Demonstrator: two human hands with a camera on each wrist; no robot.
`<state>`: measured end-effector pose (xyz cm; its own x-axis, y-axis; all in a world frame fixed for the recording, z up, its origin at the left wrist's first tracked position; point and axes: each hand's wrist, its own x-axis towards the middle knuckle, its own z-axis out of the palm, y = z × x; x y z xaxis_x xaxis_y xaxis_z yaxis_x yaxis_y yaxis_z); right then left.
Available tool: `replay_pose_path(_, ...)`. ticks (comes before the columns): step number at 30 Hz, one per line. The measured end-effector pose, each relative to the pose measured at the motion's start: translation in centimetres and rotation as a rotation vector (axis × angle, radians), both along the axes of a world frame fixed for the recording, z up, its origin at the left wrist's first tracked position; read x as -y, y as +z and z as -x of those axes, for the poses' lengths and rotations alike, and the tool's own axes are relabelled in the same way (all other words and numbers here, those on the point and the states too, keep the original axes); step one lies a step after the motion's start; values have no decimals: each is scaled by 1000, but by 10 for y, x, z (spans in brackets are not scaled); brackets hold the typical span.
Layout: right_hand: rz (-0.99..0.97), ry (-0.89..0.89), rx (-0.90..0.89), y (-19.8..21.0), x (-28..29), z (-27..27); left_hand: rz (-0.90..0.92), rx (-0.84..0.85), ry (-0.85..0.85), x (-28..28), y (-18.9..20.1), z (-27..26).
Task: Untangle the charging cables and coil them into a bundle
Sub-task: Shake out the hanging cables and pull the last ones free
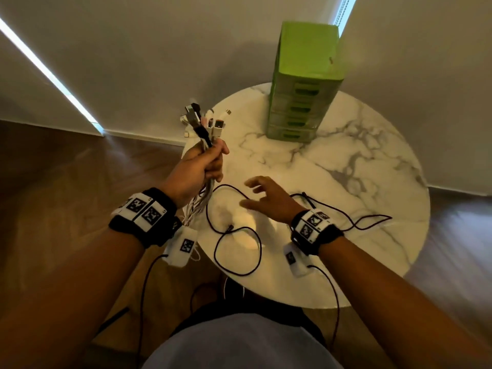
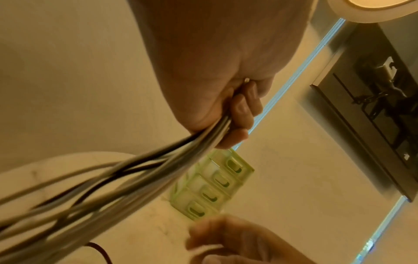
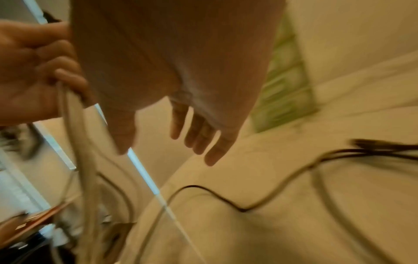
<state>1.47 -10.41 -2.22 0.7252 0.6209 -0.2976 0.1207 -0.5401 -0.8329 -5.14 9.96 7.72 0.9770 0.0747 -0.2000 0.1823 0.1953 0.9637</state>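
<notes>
Left of centre in the head view, our left hand (image 1: 198, 166) grips the bunch (image 1: 203, 129) of cables, plugs up, tails hanging off the table (image 1: 372, 209) edge. Lower centre, one black cable (image 1: 237, 251) lies loose; our right hand (image 1: 269, 201) hovers above it, fingers spread, empty. Gathering looks mostly done; we judge coiling is left

A green drawer unit (image 1: 303, 83) with a stack of translucent drawers stands upright at the far side of my round, grey-veined white marble desk (image 1: 367, 166). Behind the desk rises a pale wall (image 1: 159, 49) cut by a slanting strip of light (image 1: 48, 73). Dark wooden floor (image 1: 66, 166) spreads out around the desk.
</notes>
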Motion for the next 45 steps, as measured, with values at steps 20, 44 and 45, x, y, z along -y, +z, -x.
replay_pose_path(20,84,-635,-176,-44,143,-2,137,-131,-22,105,-22,-37)
replay_pose_path(44,-89,32,383,92,69,-31,-296,-37,175,134,-13,-68)
replay_pose_path(45,-70,53,353,91,69,-31,-303,-16,187,132,-13,-69)
